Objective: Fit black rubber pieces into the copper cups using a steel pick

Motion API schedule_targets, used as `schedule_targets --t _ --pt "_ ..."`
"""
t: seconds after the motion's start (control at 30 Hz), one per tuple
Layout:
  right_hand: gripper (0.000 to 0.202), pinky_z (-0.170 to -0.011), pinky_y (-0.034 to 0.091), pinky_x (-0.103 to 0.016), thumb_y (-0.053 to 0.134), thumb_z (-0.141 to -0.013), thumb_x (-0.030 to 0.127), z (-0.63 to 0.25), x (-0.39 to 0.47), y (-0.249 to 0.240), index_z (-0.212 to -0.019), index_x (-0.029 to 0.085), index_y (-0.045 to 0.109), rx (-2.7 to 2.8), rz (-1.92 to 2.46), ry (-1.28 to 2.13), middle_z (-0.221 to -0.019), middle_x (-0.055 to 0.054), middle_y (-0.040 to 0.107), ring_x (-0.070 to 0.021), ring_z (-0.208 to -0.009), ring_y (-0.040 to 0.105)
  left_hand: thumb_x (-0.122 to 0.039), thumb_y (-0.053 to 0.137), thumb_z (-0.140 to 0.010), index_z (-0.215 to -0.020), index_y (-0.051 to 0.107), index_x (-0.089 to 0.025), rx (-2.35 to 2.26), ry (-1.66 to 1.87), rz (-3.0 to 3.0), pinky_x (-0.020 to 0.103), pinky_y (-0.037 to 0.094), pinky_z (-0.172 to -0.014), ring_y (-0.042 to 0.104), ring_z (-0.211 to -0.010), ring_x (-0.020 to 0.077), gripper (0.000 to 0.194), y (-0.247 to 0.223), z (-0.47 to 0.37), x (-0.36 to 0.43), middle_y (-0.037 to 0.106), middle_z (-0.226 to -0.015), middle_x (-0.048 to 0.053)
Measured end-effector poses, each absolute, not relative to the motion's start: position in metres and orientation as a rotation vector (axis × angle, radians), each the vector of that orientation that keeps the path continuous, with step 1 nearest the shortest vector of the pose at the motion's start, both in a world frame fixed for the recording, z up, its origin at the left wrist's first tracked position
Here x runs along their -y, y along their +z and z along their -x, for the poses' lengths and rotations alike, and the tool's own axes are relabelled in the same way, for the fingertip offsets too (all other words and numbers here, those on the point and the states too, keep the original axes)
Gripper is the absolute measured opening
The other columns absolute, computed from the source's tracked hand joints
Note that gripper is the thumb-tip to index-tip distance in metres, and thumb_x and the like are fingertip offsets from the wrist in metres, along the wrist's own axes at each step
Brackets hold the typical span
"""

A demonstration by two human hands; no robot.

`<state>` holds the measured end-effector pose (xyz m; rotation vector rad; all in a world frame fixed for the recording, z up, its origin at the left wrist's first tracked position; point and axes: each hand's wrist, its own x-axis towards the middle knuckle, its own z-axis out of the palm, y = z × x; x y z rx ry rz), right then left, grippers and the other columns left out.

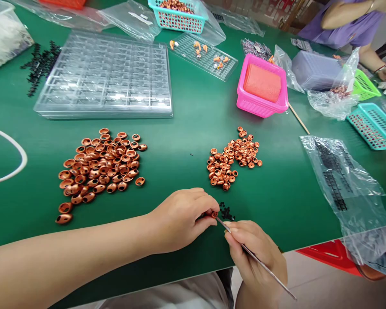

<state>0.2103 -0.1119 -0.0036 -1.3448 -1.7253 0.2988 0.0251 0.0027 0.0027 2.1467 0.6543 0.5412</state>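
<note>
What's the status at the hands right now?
Left hand pinches small copper piece. Right hand holds thin metal tool, tip at piece. Black bits alongside.

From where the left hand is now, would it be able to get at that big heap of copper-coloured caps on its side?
Probably yes. The left hand pinches one small copper piece, so it is occupied, but only bare green table lies between it and the large heap of copper caps. Nothing blocks that way.

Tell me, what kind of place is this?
Probably a small hand-assembly workshop: heaps of copper-coloured shells on a green work table, clear compartment trays, and the right hand working a thin metal tool at a piece held by the left hand.
</note>
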Motion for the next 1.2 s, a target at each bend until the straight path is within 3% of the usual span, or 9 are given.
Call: schedule_targets --t 0.57,1.2 --pt "0.032 -0.071 0.063 -0.030 0.066 -0.083 0.003 -0.210 0.113 -0.006 -0.108 0.022 0.063 1.668 1.329 0.294 -0.093 -0.004 0.075 -0.0162 -0.082 0.073 -0.024 0.053 -0.098 -0.091 0.059 -0.018 -0.607 0.641 -2.231 0.026 0.040 -0.061 0.054 -0.069 0.0147 0.011 -0.006 -0.025 0.000 0.066 -0.077 0.001" --pt "0.035 -0.071 0.062 -0.031 0.065 -0.080 -0.002 -0.210 0.111 -0.002 -0.107 0.019 0.062 1.670 1.300 0.292 -0.094 -0.005 0.073 -0.0161 -0.085 0.071 -0.016 0.062 -0.092 -0.095 0.061 -0.016 -0.609 0.611 -2.221 0.024 0.044 -0.065 0.056 -0.070 0.0144 0.004 0.003 -0.026 -0.002 0.067 -0.077 0.000"
